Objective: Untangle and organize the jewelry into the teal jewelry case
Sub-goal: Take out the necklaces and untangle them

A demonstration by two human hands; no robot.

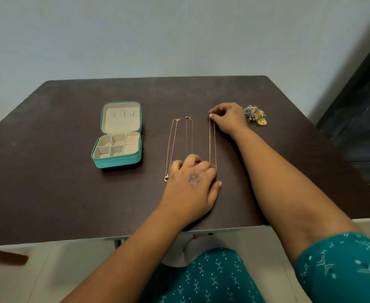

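Three gold chains lie straightened on the worktop (70,193), side by side, long axes running away from the person. The right-hand chain (212,141) is held at both ends: right hand (228,119) at the far end, fingers curled and pinching it near the clasp; left hand (192,182) at the near end, fingers curled down over the loop. Whether the left fingers actually pinch the chain or only press it cannot be told.

The middle chain (189,136) and left chain (172,147) lie free, apart from each other; the middle one's near end runs under the left hand.

The teal case (118,141) stands open to the left of all three chains, compartments showing, nothing visible in them. It is nearer the left hand.

A cluster of earrings (255,115) sits just beyond the right hand, not yet sorted.

Judgement: untangling looks done; transfer leftward into the case is next.
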